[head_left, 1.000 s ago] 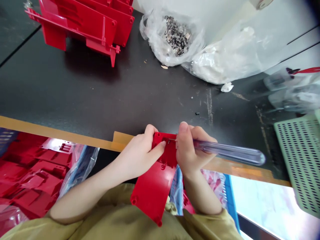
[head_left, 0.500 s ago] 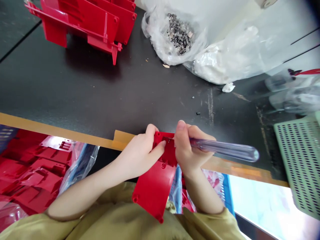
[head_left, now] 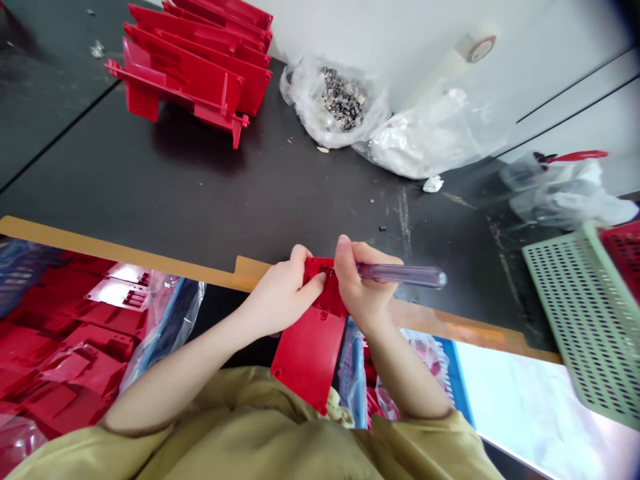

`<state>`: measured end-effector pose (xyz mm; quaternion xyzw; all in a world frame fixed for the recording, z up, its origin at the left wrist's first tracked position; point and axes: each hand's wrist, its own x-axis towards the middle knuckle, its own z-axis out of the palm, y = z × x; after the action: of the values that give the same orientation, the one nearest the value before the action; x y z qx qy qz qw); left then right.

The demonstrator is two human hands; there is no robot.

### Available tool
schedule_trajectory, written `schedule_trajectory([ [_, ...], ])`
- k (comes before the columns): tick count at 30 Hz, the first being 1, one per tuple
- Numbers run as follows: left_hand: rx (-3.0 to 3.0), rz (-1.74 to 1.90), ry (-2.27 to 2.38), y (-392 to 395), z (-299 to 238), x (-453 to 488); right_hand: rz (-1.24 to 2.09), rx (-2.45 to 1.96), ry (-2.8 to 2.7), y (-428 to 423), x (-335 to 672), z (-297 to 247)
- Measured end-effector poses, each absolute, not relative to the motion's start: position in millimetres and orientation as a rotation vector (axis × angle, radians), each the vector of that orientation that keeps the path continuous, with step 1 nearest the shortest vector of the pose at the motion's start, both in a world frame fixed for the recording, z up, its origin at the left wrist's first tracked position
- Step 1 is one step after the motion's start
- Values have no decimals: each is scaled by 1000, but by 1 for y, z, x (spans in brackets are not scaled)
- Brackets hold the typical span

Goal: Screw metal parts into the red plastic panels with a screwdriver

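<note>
A flat red plastic panel (head_left: 311,353) with small posts at its corners hangs over the table's front edge, tilted toward my body. My left hand (head_left: 285,293) is closed on its upper left side, the thumb pressed near a small dark metal piece (head_left: 327,271) in a recess. In my right hand (head_left: 365,280) is a screwdriver (head_left: 410,275) with a translucent purple handle pointing right. Its tip is hidden behind my fingers, at the panel's upper right edge.
Stacked red panels (head_left: 200,73) stand at the back left. Behind are a clear bag of small metal parts (head_left: 343,100) and a white plastic bag (head_left: 415,143). A green basket (head_left: 575,320) sits right. Red parts (head_left: 75,333) fill a crate below left.
The screwdriver's handle has shifted left and now looks shorter, angled differently. Both hands stay on the panel. The whole view has shifted slightly, showing more of the stacked panels.
</note>
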<state>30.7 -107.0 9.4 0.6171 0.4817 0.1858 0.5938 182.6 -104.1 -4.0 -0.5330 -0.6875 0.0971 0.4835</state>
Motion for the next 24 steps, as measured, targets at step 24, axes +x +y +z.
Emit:
schedule_trajectory([
  [24, 2041, 1027, 906, -181, 55, 23, 1072, -843, -993, -168, 243, 60],
])
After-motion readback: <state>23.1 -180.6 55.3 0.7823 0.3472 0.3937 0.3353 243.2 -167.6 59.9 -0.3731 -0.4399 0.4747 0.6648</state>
